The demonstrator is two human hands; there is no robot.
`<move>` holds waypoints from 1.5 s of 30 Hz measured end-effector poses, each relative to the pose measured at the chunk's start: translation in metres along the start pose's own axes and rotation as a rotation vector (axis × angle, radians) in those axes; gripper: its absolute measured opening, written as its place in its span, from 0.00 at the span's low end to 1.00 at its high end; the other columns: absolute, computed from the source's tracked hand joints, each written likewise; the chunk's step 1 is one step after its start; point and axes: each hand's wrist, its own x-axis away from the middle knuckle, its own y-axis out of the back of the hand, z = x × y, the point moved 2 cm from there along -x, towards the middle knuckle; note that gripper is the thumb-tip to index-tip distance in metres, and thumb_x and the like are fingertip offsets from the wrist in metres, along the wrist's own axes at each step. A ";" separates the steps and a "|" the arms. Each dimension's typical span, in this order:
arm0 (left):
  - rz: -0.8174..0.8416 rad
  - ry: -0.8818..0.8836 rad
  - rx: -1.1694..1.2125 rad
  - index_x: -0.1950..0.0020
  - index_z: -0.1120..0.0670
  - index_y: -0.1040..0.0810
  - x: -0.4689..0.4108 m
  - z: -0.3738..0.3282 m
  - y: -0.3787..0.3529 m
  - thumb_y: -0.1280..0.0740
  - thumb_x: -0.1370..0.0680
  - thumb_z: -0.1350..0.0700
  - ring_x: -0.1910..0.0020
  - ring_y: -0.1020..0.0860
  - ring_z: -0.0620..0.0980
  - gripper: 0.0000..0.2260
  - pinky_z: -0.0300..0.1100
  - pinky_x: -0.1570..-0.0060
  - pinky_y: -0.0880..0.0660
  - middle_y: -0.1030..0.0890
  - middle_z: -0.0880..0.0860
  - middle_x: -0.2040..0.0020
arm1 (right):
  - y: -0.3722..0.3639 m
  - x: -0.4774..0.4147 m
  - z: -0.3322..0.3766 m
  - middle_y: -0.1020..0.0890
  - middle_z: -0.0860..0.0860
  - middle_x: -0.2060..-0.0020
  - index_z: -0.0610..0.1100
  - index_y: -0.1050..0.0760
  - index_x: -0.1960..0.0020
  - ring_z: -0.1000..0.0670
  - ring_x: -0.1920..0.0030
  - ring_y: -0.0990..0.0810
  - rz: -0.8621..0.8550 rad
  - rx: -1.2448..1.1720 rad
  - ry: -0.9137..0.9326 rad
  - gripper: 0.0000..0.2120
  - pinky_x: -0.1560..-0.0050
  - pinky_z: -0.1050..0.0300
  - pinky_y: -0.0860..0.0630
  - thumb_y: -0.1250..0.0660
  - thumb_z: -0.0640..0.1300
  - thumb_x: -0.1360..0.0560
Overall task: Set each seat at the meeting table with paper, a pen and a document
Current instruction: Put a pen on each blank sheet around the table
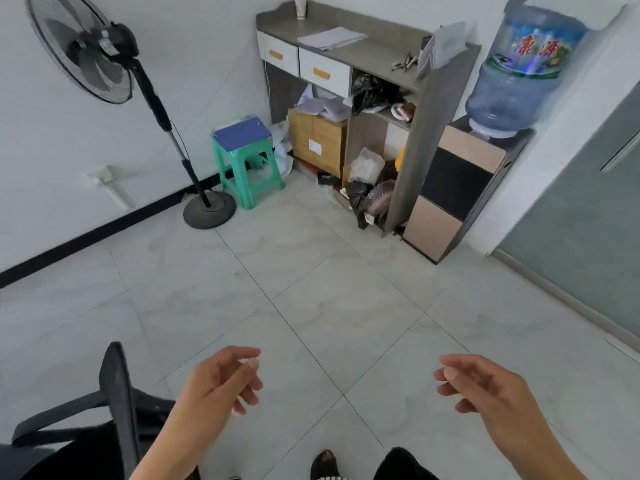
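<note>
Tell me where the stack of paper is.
Head view, upper centre: the stack of paper lies on the grey cabinet top, above the white drawers and left of the water bottle.

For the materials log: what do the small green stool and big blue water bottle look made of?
Small green stool: probably moulded plastic, matte, uniform colour throughout. Big blue water bottle: likely translucent glossy plastic; light passes through its ribbed wall.
</note>
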 end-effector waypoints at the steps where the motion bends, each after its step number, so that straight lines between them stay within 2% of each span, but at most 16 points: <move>1: 0.013 -0.009 0.004 0.49 0.57 0.20 -0.022 -0.014 -0.002 0.34 0.22 0.62 0.71 0.22 0.52 0.05 0.43 0.72 0.26 0.18 0.57 0.68 | 0.000 -0.020 0.009 0.13 0.45 0.61 0.41 0.18 0.52 0.49 0.63 0.15 -0.014 -0.011 0.001 0.06 0.61 0.51 0.24 0.32 0.33 0.25; 4: 0.012 -0.011 0.017 0.49 0.59 0.20 -0.087 -0.045 -0.008 0.32 0.25 0.57 0.71 0.22 0.53 0.08 0.42 0.74 0.27 0.19 0.58 0.69 | -0.008 -0.087 0.029 0.13 0.45 0.62 0.40 0.18 0.52 0.50 0.65 0.15 -0.017 -0.018 -0.015 0.06 0.62 0.51 0.24 0.33 0.32 0.25; 7: -0.024 0.006 -0.006 0.49 0.60 0.20 -0.154 -0.062 -0.013 0.34 0.22 0.62 0.72 0.22 0.53 0.04 0.41 0.75 0.27 0.19 0.58 0.69 | -0.017 -0.162 0.046 0.13 0.45 0.63 0.39 0.18 0.52 0.50 0.65 0.15 0.001 -0.009 -0.041 0.06 0.62 0.52 0.25 0.33 0.31 0.25; 9: -0.052 0.010 -0.011 0.50 0.61 0.20 -0.198 -0.075 -0.016 0.36 0.22 0.66 0.73 0.22 0.53 0.06 0.41 0.76 0.27 0.19 0.59 0.69 | -0.022 -0.215 0.064 0.13 0.46 0.63 0.39 0.18 0.52 0.50 0.65 0.15 0.011 -0.013 -0.034 0.06 0.62 0.52 0.25 0.33 0.32 0.25; 15: -0.129 -0.012 0.019 0.50 0.60 0.19 -0.325 -0.151 -0.017 0.37 0.22 0.67 0.71 0.21 0.55 0.08 0.43 0.75 0.26 0.18 0.61 0.67 | -0.041 -0.380 0.165 0.13 0.48 0.61 0.42 0.18 0.51 0.45 0.58 0.15 0.123 0.035 0.029 0.06 0.61 0.54 0.24 0.32 0.35 0.24; 19: -0.209 0.022 0.071 0.51 0.60 0.19 -0.389 -0.177 -0.009 0.37 0.22 0.67 0.71 0.21 0.56 0.07 0.43 0.75 0.27 0.19 0.63 0.67 | -0.067 -0.467 0.236 0.13 0.50 0.59 0.44 0.19 0.50 0.51 0.60 0.15 0.238 0.094 0.098 0.05 0.58 0.53 0.24 0.32 0.38 0.24; 23: -0.228 0.082 0.088 0.50 0.61 0.19 -0.462 -0.190 0.001 0.37 0.22 0.66 0.71 0.20 0.56 0.07 0.45 0.74 0.26 0.18 0.63 0.66 | -0.097 -0.546 0.275 0.13 0.48 0.59 0.43 0.19 0.49 0.50 0.60 0.15 0.265 0.103 0.105 0.05 0.59 0.54 0.24 0.32 0.38 0.24; 28: -0.200 0.082 0.090 0.50 0.62 0.19 -0.589 -0.220 0.031 0.37 0.22 0.66 0.71 0.21 0.56 0.07 0.43 0.75 0.26 0.18 0.61 0.67 | -0.145 -0.640 0.304 0.13 0.45 0.60 0.41 0.19 0.50 0.48 0.61 0.16 0.192 0.067 0.047 0.06 0.63 0.57 0.25 0.32 0.35 0.24; 34: -0.099 0.018 0.037 0.51 0.60 0.20 -0.737 -0.299 0.084 0.36 0.22 0.66 0.72 0.21 0.54 0.06 0.42 0.76 0.27 0.18 0.61 0.68 | -0.194 -0.734 0.365 0.14 0.41 0.61 0.37 0.19 0.50 0.44 0.61 0.17 0.078 -0.003 -0.004 0.06 0.65 0.55 0.26 0.32 0.31 0.25; 38: -0.046 -0.023 -0.035 0.51 0.59 0.19 -0.822 -0.344 0.103 0.36 0.22 0.66 0.72 0.21 0.52 0.07 0.41 0.76 0.26 0.18 0.61 0.67 | -0.206 -0.787 0.396 0.13 0.47 0.64 0.39 0.19 0.51 0.51 0.66 0.16 0.007 -0.048 -0.013 0.06 0.68 0.61 0.24 0.32 0.31 0.25; 43: 0.033 -0.002 -0.055 0.50 0.60 0.20 -0.916 -0.373 0.096 0.36 0.22 0.66 0.72 0.21 0.53 0.06 0.42 0.75 0.26 0.18 0.60 0.68 | -0.218 -0.860 0.417 0.13 0.44 0.64 0.38 0.19 0.51 0.55 0.68 0.17 -0.044 -0.054 -0.054 0.06 0.68 0.59 0.25 0.32 0.31 0.25; 45: 0.061 0.026 -0.065 0.50 0.60 0.20 -0.953 -0.383 0.089 0.36 0.22 0.66 0.72 0.21 0.54 0.06 0.42 0.75 0.27 0.18 0.60 0.68 | -0.222 -0.897 0.429 0.13 0.44 0.63 0.39 0.18 0.52 0.52 0.66 0.16 -0.058 -0.058 -0.057 0.06 0.65 0.56 0.25 0.32 0.31 0.25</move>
